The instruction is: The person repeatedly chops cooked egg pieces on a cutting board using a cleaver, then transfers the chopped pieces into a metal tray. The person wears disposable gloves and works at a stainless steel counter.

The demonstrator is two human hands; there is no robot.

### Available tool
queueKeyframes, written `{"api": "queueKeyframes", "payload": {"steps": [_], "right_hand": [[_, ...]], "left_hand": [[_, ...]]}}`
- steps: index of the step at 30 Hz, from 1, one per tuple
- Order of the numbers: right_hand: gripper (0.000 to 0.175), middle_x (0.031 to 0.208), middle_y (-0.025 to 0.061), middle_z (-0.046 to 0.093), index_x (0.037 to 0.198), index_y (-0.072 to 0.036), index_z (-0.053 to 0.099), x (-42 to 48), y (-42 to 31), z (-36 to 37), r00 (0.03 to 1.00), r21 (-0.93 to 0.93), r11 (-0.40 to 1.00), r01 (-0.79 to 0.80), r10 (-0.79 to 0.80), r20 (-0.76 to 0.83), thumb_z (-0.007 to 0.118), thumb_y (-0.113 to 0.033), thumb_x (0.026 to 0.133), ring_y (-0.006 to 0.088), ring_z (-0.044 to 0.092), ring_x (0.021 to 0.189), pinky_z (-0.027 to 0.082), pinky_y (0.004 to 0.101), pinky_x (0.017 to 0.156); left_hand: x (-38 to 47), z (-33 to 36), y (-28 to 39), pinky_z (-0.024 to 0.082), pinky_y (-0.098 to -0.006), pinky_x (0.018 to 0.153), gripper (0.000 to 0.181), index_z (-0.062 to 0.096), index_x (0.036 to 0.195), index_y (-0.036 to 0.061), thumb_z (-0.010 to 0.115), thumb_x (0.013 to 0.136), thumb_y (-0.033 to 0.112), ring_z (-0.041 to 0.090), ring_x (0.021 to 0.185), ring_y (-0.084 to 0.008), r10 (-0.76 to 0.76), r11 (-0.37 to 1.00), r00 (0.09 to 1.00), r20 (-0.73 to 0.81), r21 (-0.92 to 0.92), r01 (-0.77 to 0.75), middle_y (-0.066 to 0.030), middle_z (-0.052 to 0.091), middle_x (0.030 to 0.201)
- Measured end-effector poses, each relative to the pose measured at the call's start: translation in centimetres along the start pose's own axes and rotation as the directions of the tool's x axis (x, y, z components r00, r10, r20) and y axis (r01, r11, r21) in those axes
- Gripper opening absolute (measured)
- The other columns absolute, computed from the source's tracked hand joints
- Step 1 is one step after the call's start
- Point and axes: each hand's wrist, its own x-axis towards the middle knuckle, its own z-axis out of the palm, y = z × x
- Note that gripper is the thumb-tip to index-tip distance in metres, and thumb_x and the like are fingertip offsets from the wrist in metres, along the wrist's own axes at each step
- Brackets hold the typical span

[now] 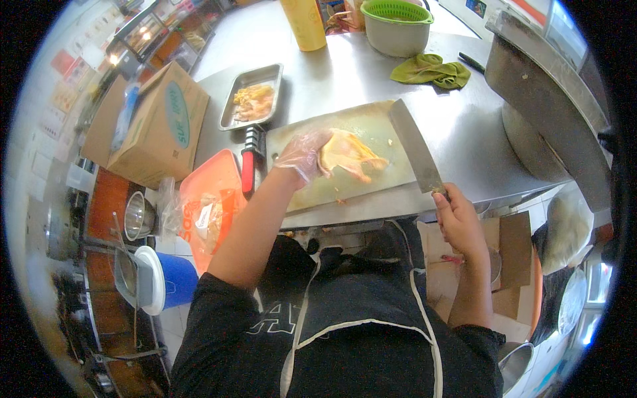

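Note:
My left hand (306, 154), in a clear plastic glove, grips a piece of raw chicken (351, 154) with yellowish skin. The chicken lies over the middle of a pale cutting board (318, 199), and part of it is hidden by the glove. In my bare right hand (458, 216) is the handle of a broad cleaver (414, 144). Its blade points away from me and crosses the board's right edge, apart from the chicken. Small scraps dot the board. Beyond its left corner, a steel tray (229, 119) holds pale and yellow raw pieces.
A red-handled knife sharpener (249, 171) and a coral tray (199, 181) with a bagged item lie left, near a cardboard box (154, 119). A green cloth (430, 71), a black-handled knife (471, 62) and a green-strainer pot (396, 37) are at the back right. A large metal vessel (542, 89) borders the right.

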Motion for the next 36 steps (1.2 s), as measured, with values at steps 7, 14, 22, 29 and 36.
{"api": "queueKeyframes", "payload": {"steps": [7,14,22,29,36], "right_hand": [[0.035,0.096,0.0296,0.071,0.123,-0.002,0.061,-0.4,-2.7,2.8,0.956,-0.159,0.957,0.244,-0.210,0.206,0.054,-0.034,0.111,0.0535,0.067,0.097,0.051,0.0564,0.082],[0.034,0.094,0.0297,0.071,0.119,-0.002,0.062,-0.1,-3.5,4.4,0.968,-0.277,0.934,0.227,-0.186,0.167,0.057,-0.034,0.110,0.0533,0.067,0.094,0.051,0.0554,0.081],[0.036,0.092,0.0286,0.072,0.127,-0.001,0.061,-0.7,-3.0,2.0,0.995,-0.058,0.995,0.082,-0.084,-0.048,0.055,-0.032,0.111,0.0498,0.070,0.092,0.052,0.0507,0.080],[0.029,0.078,0.0125,0.062,0.120,-0.001,0.062,-1.2,-2.6,1.6,0.977,-0.013,0.987,0.162,-0.162,-0.140,0.056,-0.029,0.112,0.0268,0.059,0.074,0.047,0.0401,0.067],[0.033,0.099,0.0315,0.072,0.125,-0.001,0.061,-1.3,-2.6,2.2,0.986,-0.153,0.975,0.161,-0.166,-0.016,0.055,-0.030,0.110,0.0536,0.068,0.099,0.052,0.0581,0.085]], "left_hand": [[-1.9,-1.4,-4.3,0.056,-0.0382,0.066,0.041,0.069,0.132,0.0048,0.063,0.107,0.037,0.067,0.094,-0.0204,-0.360,0.905,0.900,-0.244,-0.327,0.273,-0.0094,0.070,0.113],[-3.3,-1.5,-1.3,0.056,-0.0356,0.070,0.033,0.067,0.125,0.0097,0.064,0.108,0.037,0.069,0.089,-0.0187,-0.455,0.793,0.827,-0.330,-0.572,0.209,-0.0044,0.072,0.108],[-1.6,0.8,4.7,0.058,-0.0372,0.070,0.034,0.066,0.124,0.0075,0.064,0.107,0.037,0.067,0.086,-0.0216,-0.323,0.839,0.915,-0.242,-0.521,0.158,-0.0079,0.069,0.106],[0.8,3.3,-0.1,0.063,-0.0404,0.083,0.035,0.063,0.133,0.0061,0.062,0.108,0.032,0.070,0.107,-0.0272,-0.302,0.628,0.951,-0.060,-0.763,0.151,-0.0116,0.069,0.122],[-7.1,1.8,-3.1,0.045,-0.0574,0.119,0.059,0.031,0.162,0.0099,0.058,0.109,0.020,0.045,0.150,-0.0361,-0.400,0.370,0.905,0.146,-0.877,0.305,-0.0203,0.032,0.168]]}}
